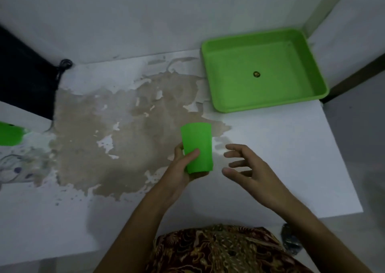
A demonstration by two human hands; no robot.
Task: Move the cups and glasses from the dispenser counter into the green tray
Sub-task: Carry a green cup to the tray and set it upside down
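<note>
Patterned cloth [220,249] fills the near edge. Above it the left hand [183,164] wraps a green cup [198,148], lifted over the table [270,164]; the right hand [248,166] waits beside, fingers spread, probably to take it. Right of them, the tray [208,68] looks empty.

The left grip [183,164] holds a cup [196,148] over the worktop [270,168]. The right grip [250,168] hangs just right of it, apart. The tray [229,104] lies beyond and right, on the worktop. Another cup [10,134] and a glass [14,168] sit far left.
</note>
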